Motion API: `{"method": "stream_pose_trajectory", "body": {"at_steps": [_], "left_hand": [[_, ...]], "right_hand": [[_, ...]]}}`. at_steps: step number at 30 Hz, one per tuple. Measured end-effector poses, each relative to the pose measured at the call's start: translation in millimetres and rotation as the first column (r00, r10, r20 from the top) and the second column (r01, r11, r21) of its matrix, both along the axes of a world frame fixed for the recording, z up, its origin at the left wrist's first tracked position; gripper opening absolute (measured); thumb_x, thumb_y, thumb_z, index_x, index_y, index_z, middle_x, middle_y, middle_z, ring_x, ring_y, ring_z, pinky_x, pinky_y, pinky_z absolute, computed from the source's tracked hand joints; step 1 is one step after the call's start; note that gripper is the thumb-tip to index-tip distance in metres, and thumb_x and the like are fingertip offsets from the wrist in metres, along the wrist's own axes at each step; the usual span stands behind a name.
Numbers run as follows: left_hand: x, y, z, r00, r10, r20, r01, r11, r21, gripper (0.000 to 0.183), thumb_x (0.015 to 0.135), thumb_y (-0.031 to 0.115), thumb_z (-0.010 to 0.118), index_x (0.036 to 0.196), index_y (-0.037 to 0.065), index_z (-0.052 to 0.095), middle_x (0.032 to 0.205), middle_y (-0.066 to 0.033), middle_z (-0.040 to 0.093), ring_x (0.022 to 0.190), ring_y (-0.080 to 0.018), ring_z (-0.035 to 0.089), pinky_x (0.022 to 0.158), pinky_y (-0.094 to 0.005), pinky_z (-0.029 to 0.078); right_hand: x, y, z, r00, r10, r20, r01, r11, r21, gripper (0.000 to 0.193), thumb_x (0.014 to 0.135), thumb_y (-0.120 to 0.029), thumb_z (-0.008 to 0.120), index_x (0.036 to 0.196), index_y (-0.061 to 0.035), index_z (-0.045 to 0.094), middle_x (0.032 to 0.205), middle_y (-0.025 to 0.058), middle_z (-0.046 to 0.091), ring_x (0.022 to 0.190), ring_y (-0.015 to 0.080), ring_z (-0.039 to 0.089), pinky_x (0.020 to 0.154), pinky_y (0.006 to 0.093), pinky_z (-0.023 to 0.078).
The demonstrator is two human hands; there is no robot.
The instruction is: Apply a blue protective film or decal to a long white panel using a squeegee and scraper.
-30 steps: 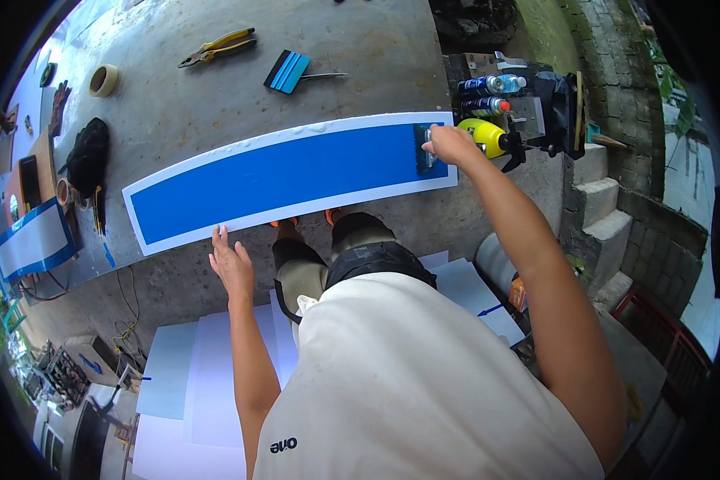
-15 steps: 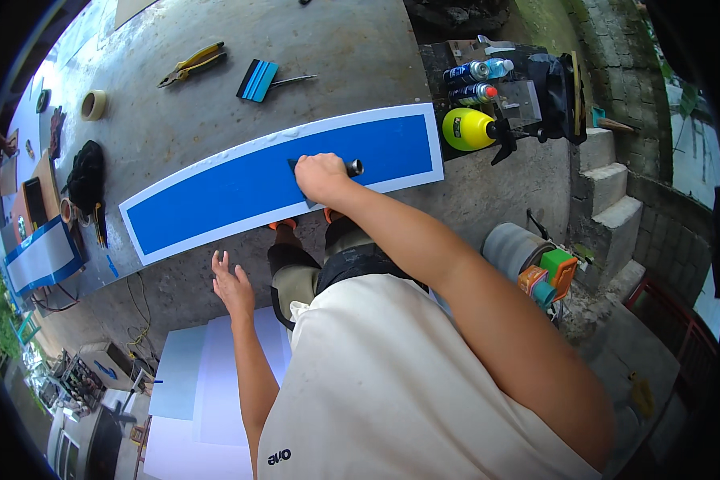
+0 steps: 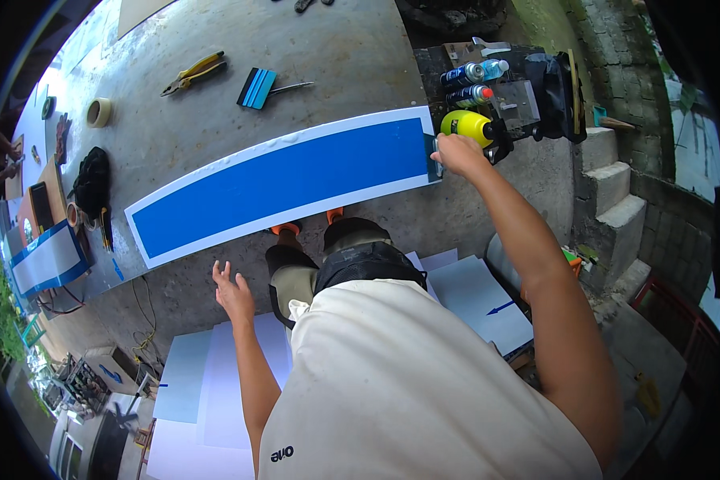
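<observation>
Right hand (image 3: 458, 154) closed, grip on a small dark squeegee (image 3: 432, 152), mostly hidden under the fingers, pressed at the right end of the long blue panel (image 3: 284, 180) with white border. Panel lies flat on the grey concrete worktop (image 3: 336, 48), running from lower left up to the right. Left hand (image 3: 234, 292) open, fingers spread, holding nothing, hovering near the panel's lower edge, apart from it. Just right of the right hand: yellow bottle (image 3: 466, 124) on its side, spray cans (image 3: 472, 84) behind it. Beyond the panel: blue squeegee (image 3: 256, 88), yellow pliers (image 3: 190, 72), tape roll (image 3: 98, 112). Black bag (image 3: 94, 182) at the panel's left end. White sheets (image 3: 216, 384) on the floor by the person's legs.
</observation>
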State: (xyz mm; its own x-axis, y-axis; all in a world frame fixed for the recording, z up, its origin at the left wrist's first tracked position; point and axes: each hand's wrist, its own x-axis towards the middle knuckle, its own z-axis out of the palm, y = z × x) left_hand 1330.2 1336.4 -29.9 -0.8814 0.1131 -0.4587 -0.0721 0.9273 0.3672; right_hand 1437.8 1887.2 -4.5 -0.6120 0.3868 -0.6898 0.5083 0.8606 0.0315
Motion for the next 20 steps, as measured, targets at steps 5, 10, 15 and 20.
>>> {"method": "stream_pose_trajectory", "body": {"at_steps": [5, 10, 15, 20], "left_hand": [[10.2, -8.3, -2.7, 0.989, -0.07, -0.129, 0.066, 0.997, -0.034, 0.056, 0.093, 0.009, 0.054, 0.144, 0.01, 0.031, 0.133, -0.0103, 0.061, 0.101, -0.0341, 0.065, 0.098, -0.0422, 0.043], [17.6, -18.0, 9.2, 0.995, 0.008, -0.096, -0.01, 1.0, -0.022, 0.054, 0.094, 0.01, 0.053, 0.143, 0.011, 0.031, 0.13, -0.0104, 0.063, 0.11, -0.0358, 0.063, 0.096, -0.04, 0.045], [23.3, -25.3, 13.3, 0.988, 0.152, -0.015, -0.152, 0.988, -0.005, 0.054, 0.094, 0.01, 0.054, 0.143, 0.011, 0.031, 0.13, -0.0101, 0.063, 0.115, -0.0377, 0.06, 0.1, -0.0428, 0.042], [24.3, -19.7, 17.5, 0.976, 0.218, 0.021, -0.218, 0.976, -0.004, 0.055, 0.093, 0.007, 0.054, 0.143, 0.011, 0.031, 0.131, -0.0107, 0.062, 0.12, -0.0385, 0.056, 0.104, -0.0449, 0.039]], "right_hand": [[-77.8, -58.1, -6.7, 0.979, 0.058, -0.196, -0.075, 0.994, -0.081, 0.034, 0.087, -0.036, 0.068, 0.102, -0.0053, 0.07, 0.1, 0.0161, 0.072, 0.099, 0.0325, 0.069, 0.083, 0.0434, 0.054], [-107.7, -74.5, -24.1, 0.984, 0.107, -0.141, -0.127, 0.983, -0.136, 0.032, 0.086, -0.036, 0.069, 0.098, -0.0071, 0.074, 0.101, 0.0142, 0.073, 0.1, 0.0306, 0.069, 0.083, 0.0409, 0.054], [-58.7, 0.0, -9.4, 0.999, 0.03, -0.014, -0.03, 0.999, -0.04, 0.032, 0.09, -0.037, 0.066, 0.1, -0.0071, 0.073, 0.105, 0.0158, 0.071, 0.102, 0.0323, 0.068, 0.084, 0.0426, 0.054], [-13.5, 54.6, -21.9, 0.997, -0.037, 0.065, 0.033, 0.998, 0.059, 0.032, 0.088, -0.034, 0.069, 0.103, -0.0072, 0.073, 0.108, 0.0176, 0.07, 0.103, 0.0324, 0.068, 0.086, 0.045, 0.053]]}}
